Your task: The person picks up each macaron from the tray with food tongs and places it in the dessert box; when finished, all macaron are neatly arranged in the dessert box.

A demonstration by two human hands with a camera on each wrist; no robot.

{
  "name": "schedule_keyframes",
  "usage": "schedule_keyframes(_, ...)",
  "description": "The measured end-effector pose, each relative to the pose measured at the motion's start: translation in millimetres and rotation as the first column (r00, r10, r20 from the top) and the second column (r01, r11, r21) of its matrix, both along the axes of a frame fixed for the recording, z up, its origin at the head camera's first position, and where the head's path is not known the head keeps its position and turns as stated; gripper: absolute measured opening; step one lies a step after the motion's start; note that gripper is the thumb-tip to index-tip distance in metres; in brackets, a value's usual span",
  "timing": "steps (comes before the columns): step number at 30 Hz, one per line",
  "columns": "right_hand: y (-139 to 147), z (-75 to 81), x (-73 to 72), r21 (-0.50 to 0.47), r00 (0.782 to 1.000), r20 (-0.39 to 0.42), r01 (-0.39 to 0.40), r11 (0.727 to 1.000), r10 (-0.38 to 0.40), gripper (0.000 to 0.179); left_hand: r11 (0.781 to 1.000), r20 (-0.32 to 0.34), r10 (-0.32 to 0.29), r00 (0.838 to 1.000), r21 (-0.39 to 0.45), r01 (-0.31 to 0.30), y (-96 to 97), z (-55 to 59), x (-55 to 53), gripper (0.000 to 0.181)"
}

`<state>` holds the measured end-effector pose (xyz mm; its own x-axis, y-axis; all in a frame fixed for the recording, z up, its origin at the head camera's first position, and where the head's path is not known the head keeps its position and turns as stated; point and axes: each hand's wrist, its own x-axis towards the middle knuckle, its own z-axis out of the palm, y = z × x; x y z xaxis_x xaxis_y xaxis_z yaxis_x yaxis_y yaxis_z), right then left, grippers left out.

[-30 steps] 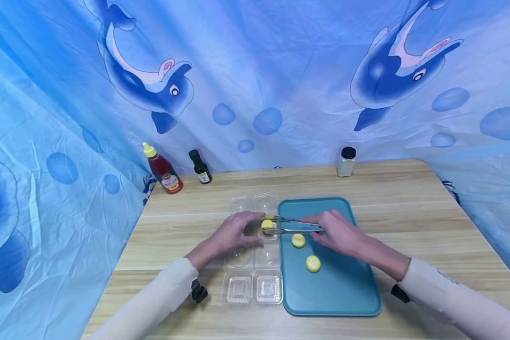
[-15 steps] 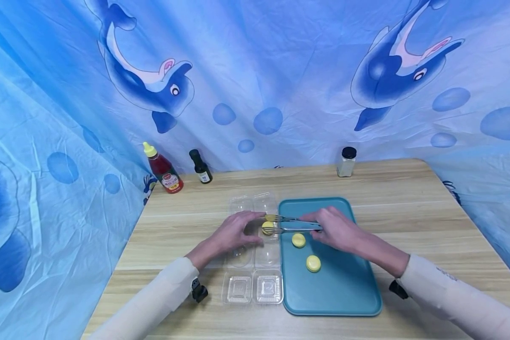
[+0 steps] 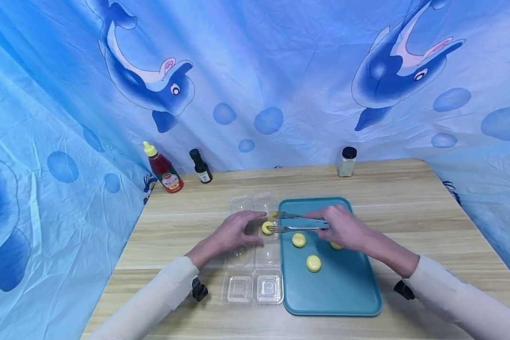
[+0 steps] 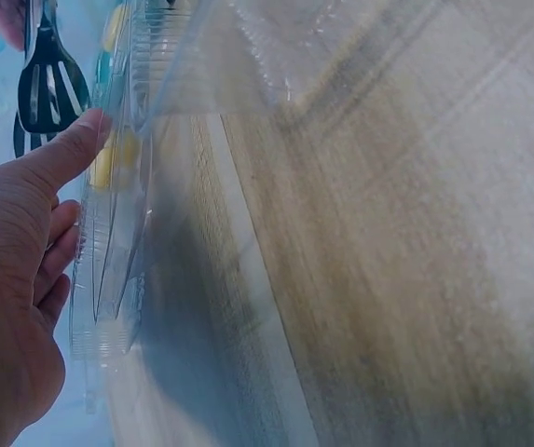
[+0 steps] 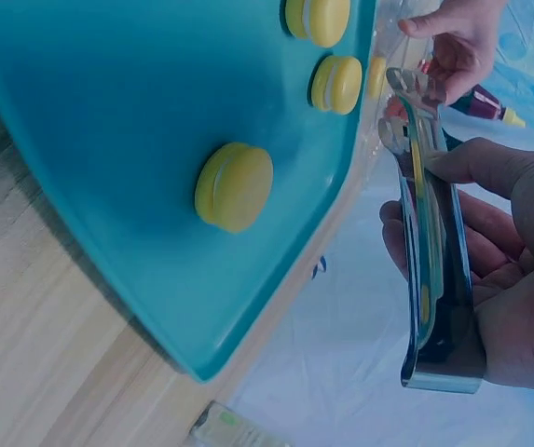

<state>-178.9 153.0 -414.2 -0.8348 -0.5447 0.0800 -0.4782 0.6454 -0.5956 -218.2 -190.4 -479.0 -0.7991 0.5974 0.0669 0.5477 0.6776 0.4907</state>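
My right hand (image 3: 342,226) holds metal tongs (image 3: 299,228) over the left part of the teal tray (image 3: 331,293). Their slotted tips stand apart beside a yellow macaron (image 3: 266,228) inside the clear plastic container (image 3: 240,286). The tips appear not to clamp it. My left hand (image 3: 238,230) lies over the container with thumb and index finger spread either side of that macaron. In the left wrist view the index finger points along the plastic; whether it presses is unclear. Three macarons rest on the tray, one (image 5: 234,187) nearest the right wrist camera.
Along the table's back edge stand a red sauce bottle (image 3: 165,171), a small dark bottle (image 3: 201,167) and a black-capped jar (image 3: 346,163). A blue dolphin-print curtain (image 3: 255,80) hangs behind the wooden table (image 3: 425,212).
My right hand and the tongs have shifted slightly right, the tips drawing back from the macaron in the container. A tray macaron formerly behind the hand now shows. My left hand has stayed put.
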Motion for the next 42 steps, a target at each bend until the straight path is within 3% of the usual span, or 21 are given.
schedule_keyframes(9,18.6,-1.8,8.2,-0.007,1.000,0.010,0.007,1.000,-0.007,0.051,0.999,0.016,-0.036,0.999,-0.017,0.036,-2.2,4.1,2.2,0.089)
schedule_keyframes(21,44.4,-6.6,21.1,0.007,0.998,0.052,0.031,1.000,-0.031,0.054,0.999,0.012,0.022,1.000,0.039,-0.022,-30.2,15.9,-1.0,0.091)
schedule_keyframes(31,59.9,-15.6,29.1,0.020,0.999,0.045,0.020,1.000,-0.021,0.056,0.998,-0.021,0.062,0.998,0.014,-0.062,-57.2,12.1,0.0,0.085)
schedule_keyframes(42,71.4,-22.8,33.5,0.022,0.997,0.063,0.047,0.999,-0.049,0.056,0.999,-0.039,0.051,0.998,0.018,-0.051,-66.9,4.9,5.3,0.084)
